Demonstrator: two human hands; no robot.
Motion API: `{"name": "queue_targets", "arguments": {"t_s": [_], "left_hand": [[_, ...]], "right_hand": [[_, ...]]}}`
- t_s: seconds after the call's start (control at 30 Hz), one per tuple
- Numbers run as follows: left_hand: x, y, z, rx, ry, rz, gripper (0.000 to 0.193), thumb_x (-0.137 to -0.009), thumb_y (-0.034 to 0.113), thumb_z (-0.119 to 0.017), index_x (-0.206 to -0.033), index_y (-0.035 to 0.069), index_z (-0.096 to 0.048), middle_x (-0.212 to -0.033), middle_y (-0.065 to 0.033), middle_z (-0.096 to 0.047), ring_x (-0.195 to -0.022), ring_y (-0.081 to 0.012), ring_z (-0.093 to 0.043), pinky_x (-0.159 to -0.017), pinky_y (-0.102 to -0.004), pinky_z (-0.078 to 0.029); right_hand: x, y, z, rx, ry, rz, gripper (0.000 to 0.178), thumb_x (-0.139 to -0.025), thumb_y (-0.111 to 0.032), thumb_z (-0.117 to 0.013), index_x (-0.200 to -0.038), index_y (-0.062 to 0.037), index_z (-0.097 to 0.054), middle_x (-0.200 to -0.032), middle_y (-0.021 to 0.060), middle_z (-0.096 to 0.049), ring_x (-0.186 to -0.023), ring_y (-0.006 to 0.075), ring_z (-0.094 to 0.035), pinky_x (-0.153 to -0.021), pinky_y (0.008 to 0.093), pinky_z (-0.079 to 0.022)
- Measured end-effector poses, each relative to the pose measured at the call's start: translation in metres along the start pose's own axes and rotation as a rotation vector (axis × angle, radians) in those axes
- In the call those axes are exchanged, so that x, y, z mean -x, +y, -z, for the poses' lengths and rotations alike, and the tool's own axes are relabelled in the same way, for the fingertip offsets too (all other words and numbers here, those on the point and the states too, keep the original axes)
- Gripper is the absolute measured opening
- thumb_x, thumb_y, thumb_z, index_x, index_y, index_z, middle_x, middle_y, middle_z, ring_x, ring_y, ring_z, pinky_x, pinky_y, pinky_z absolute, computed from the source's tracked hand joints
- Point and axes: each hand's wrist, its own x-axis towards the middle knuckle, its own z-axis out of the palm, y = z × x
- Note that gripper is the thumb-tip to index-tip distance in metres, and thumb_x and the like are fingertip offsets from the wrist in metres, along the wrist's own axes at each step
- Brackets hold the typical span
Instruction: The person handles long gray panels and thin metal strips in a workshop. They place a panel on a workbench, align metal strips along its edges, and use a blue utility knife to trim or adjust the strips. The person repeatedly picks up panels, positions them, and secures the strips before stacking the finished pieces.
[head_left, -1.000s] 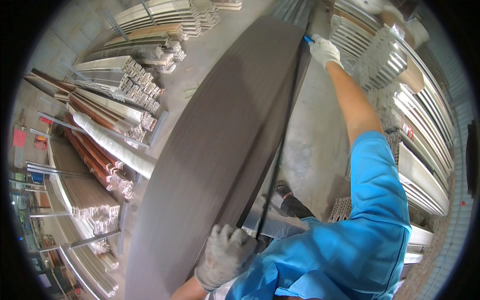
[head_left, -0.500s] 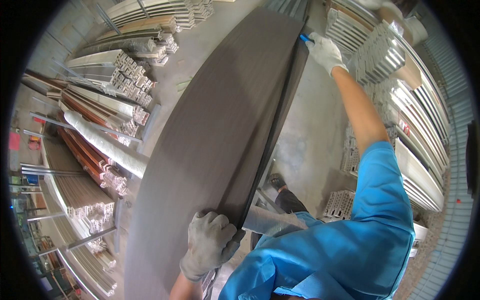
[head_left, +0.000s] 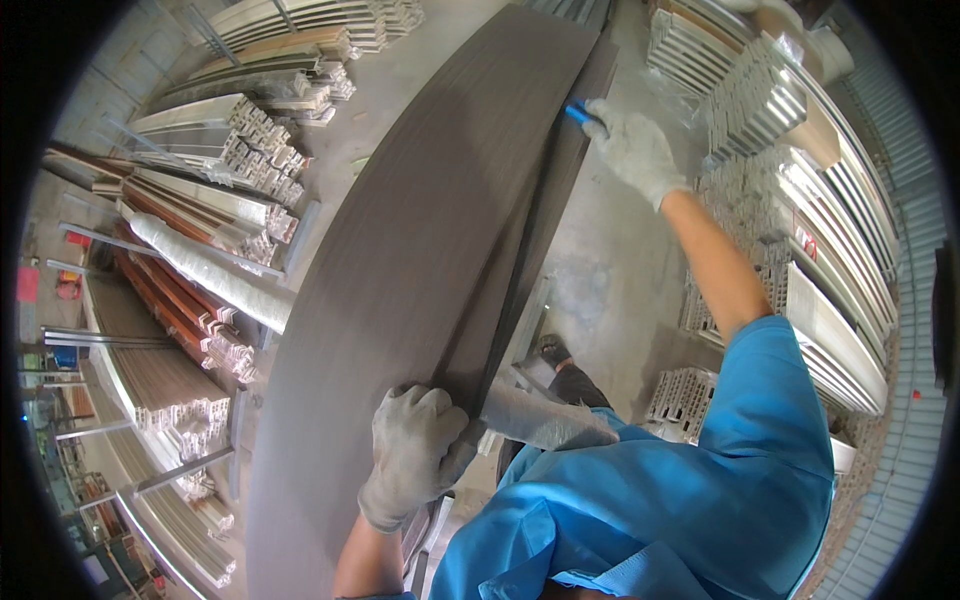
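Observation:
A long dark brown panel (head_left: 400, 230) with faint grain runs away from me. Beside its right edge lies a narrow strip (head_left: 560, 185) of the same colour, with a dark groove between them. My gloved left hand (head_left: 412, 455) is closed over the panel's near right edge, fingers curled; its fingertips are partly hidden. Farther off, my gloved right hand (head_left: 636, 150) pinches a small blue tool (head_left: 578, 112). This tool meets the narrow strip near its far end; its working tip cannot be made out.
Racks on the left hold stacked long profiles (head_left: 205, 150) and a wrapped white roll (head_left: 205, 265). More pale profiles (head_left: 760, 110) are piled on the right. Close to my body, a plastic-wrapped bar (head_left: 550, 420) juts out beside the panel. My foot (head_left: 552, 350) stands on the grey floor.
My right hand has come nearer along the narrow strip with the blue tool. My left hand has shifted slightly away from me, still on the panel's edge.

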Motion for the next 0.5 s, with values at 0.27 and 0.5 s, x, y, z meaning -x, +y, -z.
{"name": "queue_targets", "arguments": {"t_s": [0.27, 0.5], "left_hand": [[0.009, -0.003, -0.004, -0.078, 0.002, 0.006, 0.018, -0.077, 0.019, -0.074, -0.07, 0.007, -0.064, -0.074, -0.0104, -0.056, -0.074, -0.0323, -0.058, -0.069, -0.045, -0.043], [0.018, 0.017, -0.015, 0.099, 0.124, 0.004, 0.018, -0.095, 0.021, -0.062, -0.098, 0.003, -0.059, -0.079, -0.0169, -0.059, -0.077, -0.0385, -0.059, -0.071, -0.0475, -0.046]], "right_hand": [[0.136, -0.077, -0.004, -0.064, 0.1, 0.362, 0.03, -0.104, -0.033, -0.049, -0.12, -0.0089, -0.059, -0.073, 0.0146, -0.063, -0.066, 0.0269, -0.068, -0.06, 0.043, -0.053], [0.133, -0.077, -0.011, -0.039, 0.093, 0.314, 0.035, -0.102, -0.035, -0.05, -0.121, -0.0089, -0.063, -0.086, 0.0165, -0.07, -0.079, 0.0356, -0.069, -0.073, 0.0501, -0.052]]}}
